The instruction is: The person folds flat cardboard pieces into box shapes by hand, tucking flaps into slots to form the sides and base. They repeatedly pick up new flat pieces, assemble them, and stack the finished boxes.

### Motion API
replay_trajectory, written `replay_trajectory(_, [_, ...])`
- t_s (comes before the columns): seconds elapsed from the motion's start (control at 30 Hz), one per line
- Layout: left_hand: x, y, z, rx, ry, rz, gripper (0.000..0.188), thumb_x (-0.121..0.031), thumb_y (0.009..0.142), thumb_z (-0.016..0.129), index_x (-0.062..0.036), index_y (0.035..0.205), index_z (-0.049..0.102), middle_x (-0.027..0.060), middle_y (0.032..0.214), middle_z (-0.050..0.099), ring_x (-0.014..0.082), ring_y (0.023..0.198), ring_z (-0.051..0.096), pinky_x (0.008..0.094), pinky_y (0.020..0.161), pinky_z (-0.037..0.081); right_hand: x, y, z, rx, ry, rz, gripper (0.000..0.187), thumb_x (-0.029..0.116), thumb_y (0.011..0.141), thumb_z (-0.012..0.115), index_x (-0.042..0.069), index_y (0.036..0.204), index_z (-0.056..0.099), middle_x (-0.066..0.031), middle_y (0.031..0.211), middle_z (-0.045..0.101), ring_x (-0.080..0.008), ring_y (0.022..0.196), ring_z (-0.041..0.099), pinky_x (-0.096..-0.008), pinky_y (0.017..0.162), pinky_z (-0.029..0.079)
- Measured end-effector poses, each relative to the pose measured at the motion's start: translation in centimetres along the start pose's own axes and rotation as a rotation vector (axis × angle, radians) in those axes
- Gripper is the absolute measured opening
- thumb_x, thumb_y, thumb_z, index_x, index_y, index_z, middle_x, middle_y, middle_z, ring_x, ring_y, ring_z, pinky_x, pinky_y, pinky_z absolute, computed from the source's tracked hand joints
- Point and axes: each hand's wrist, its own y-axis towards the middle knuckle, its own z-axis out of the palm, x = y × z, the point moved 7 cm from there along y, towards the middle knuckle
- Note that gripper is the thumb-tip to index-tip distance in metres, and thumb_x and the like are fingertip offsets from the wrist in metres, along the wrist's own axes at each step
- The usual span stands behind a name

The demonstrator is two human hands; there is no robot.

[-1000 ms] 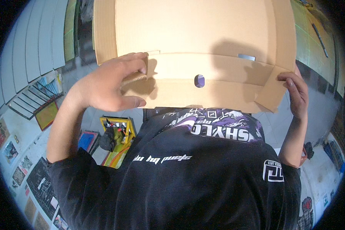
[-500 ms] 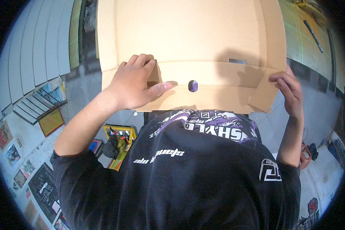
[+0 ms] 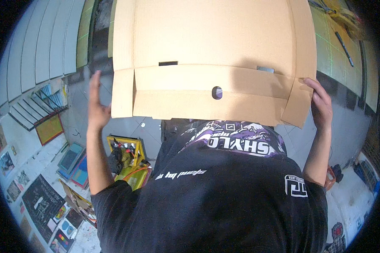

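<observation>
A large brown cardboard sheet (image 3: 211, 38), creased into panels, lies in front of me with its near edge against my shirt. Its near panel has a round hole, and two slots sit along the crease behind it. Beside its left corner flap (image 3: 123, 93), my left hand (image 3: 99, 111) is open, fingers stretched away from me, thumb close to the flap's edge; I cannot tell whether they touch. At the other end, my right hand (image 3: 321, 103) is closed on the edge by the right corner flap (image 3: 297, 103), part of its fingers hidden behind the cardboard.
Grey-white sheets (image 3: 50, 40) overlap at the far left. On the greenish surface at the far right lie a dark pen (image 3: 344, 48) and a yellow bundle (image 3: 346, 19). A yellow frame (image 3: 137, 152) with dark items stands low on the left, near a black wire rack (image 3: 25, 110).
My left hand has let go of the cardboard's near panel and moved left, off its edge. The left corner flap and slot are now uncovered. My right hand keeps its hold.
</observation>
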Motion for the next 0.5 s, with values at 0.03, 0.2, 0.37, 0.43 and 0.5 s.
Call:
replay_trajectory(0.03, [0.4, -0.1, 1.2, 0.034, -0.14, -0.068, 0.06, -0.003, 0.073, 0.066, -0.007, 0.129, 0.045, 0.0111, 0.127, 0.05, 0.0241, 0.12, 0.045, 0.033, 0.1, 0.036, 0.2, 0.0, 0.3, 0.014, 0.054, -0.011, 0.032, 0.024, 0.08, 0.057, 0.001, 0.102, 0.06, -0.0103, 0.111, 0.055, -0.0212, 0.104, 0.051, -0.0306, 0.09, 0.037])
replay_trajectory(0.2, [3.9, 0.3, 4.9, 0.06, -0.604, -0.197, 0.046, -0.008, 0.077, 0.066, -0.0065, 0.121, 0.053, 0.01, 0.119, 0.055, 0.0172, 0.109, 0.052, 0.0301, 0.092, 0.042, -3.0, 0.8, -1.9, -0.094, -0.039, -0.098, 0.028, 0.01, 0.075, 0.064, 0.002, 0.101, 0.059, -0.0073, 0.106, 0.057, -0.0186, 0.101, 0.053, -0.029, 0.086, 0.041])
replay_trajectory(0.37, [1.8, 1.8, 7.3, 0.014, -1.163, -0.215, 0.027, -0.019, 0.08, 0.065, -0.0041, 0.1, 0.056, 0.0048, 0.098, 0.057, 0.0121, 0.088, 0.054, 0.025, 0.077, 0.044, -5.3, 1.2, -1.4, -0.229, 0.079, -0.221, 0.021, 0.001, 0.077, 0.062, 0.004, 0.098, 0.059, -0.0064, 0.1, 0.057, -0.0165, 0.095, 0.054, -0.0296, 0.082, 0.043])
replay_trajectory(0.43, [-0.8, 2.4, 7.4, 0.096, -1.358, -0.166, 0.026, -0.023, 0.082, 0.063, -0.0039, 0.098, 0.056, 0.0047, 0.097, 0.056, 0.0116, 0.087, 0.053, 0.0239, 0.076, 0.043, -5.0, 0.8, -0.5, -0.276, 0.215, -0.176, 0.023, 0.002, 0.078, 0.062, 0.004, 0.101, 0.058, -0.0075, 0.102, 0.057, -0.0172, 0.094, 0.054, -0.0297, 0.082, 0.043])
replay_trajectory(0.5, [-2.0, 2.9, 7.2, 0.065, -1.312, -0.208, 0.015, -0.013, 0.083, 0.061, -0.0029, 0.094, 0.058, 0.0055, 0.092, 0.058, 0.0129, 0.085, 0.055, 0.0235, 0.075, 0.042, -4.1, 0.5, 0.7, -0.218, 0.426, -0.153, 0.029, 0.002, 0.079, 0.062, 0.004, 0.107, 0.057, -0.009, 0.106, 0.056, -0.0188, 0.097, 0.054, -0.0308, 0.083, 0.043])
